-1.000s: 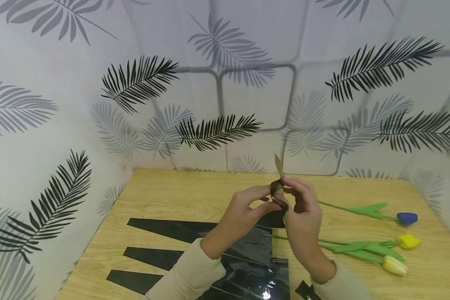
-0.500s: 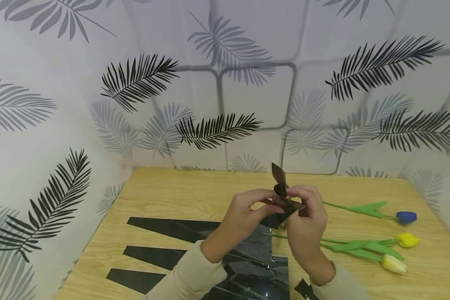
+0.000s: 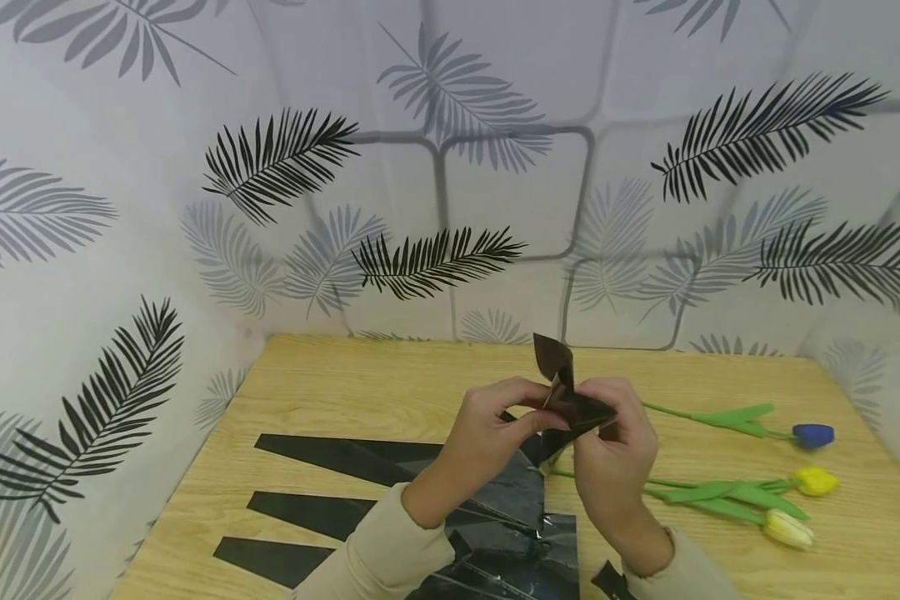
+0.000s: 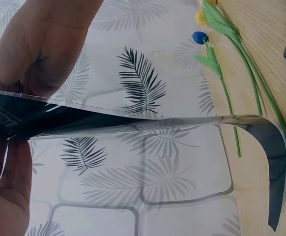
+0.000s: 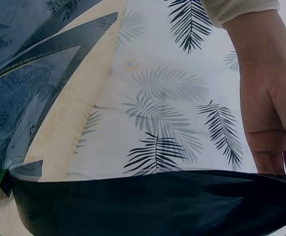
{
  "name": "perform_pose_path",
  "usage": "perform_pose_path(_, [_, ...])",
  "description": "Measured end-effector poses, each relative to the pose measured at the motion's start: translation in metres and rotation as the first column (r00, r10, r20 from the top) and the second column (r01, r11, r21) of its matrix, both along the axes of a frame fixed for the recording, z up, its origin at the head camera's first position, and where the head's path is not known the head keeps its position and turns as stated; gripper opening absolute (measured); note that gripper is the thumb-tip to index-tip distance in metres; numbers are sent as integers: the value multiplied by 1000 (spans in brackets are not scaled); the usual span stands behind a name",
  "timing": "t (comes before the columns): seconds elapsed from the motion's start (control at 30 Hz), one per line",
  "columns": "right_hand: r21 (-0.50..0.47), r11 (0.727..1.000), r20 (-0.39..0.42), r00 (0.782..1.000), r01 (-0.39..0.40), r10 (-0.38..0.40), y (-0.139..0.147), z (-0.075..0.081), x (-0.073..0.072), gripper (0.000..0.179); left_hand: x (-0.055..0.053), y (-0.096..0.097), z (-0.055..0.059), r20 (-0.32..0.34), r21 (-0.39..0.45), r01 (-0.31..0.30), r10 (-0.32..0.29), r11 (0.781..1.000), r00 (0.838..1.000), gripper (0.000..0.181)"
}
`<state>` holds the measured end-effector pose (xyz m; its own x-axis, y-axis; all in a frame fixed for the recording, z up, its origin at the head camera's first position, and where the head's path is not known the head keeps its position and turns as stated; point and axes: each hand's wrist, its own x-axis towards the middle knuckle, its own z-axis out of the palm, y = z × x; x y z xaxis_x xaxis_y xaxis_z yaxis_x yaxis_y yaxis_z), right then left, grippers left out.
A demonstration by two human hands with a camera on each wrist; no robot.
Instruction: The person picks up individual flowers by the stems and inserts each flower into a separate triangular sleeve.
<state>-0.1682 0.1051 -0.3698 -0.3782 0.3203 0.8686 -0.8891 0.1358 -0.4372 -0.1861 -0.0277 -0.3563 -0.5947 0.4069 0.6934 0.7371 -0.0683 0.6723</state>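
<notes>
Now lower, the dark strip's upper tip (image 3: 551,353)

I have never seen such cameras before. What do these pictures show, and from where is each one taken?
This is no machine, but a person using the bare left hand and right hand. The wide view comes from a camera on the head, looking forward and down; the two wrist views come from one camera on each wrist, looking at that hand's work. Both hands hold a thin dark strip; the left wrist view shows it stretching out and bending at the far end. On the wooden table lie dark sheets narrowing toward the left and, to the right, a blue tulip, a yellow tulip and a cream tulip.
</notes>
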Motion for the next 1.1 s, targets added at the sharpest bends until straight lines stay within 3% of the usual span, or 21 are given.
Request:
perform_pose_path(0.2, [21, 1000, -7, 1000, 2, -2, 1, 1, 1, 12, 12, -3, 16, 26, 23, 3, -4, 1000, 1000, 14])
perform_pose_path(0.37, [34, 999, -1, 1000, 14, -14, 1, 3, 4, 8, 15, -4, 22, 41, 33, 28, -29, 999, 999, 12])
perform_pose_path(0.57, [39, 999, -10, 1000, -22, 22, 3, 3, 4, 5, 14, -5, 20, 43, 32, 26, -27, 999, 999, 12])
perform_pose_path(0.77, [48, 998, -30, 999, -36, 38, 3, 2, 4, 13, 15, -6, 20, -3, 25, -5, 5, 1000, 1000, 12])
perform_pose_path(1.0, [35, 996, -67, 994, -84, 86, 3, 4, 4, 19, -1, -3, -2, -46, 33, -48, 49, 998, 998, 13])
perform_pose_path(1.1, [23, 994, -73, 991, -108, 109, 4, 4, 4, 17, -1, -4, -2, -55, 37, -61, 63, 997, 996, 13])
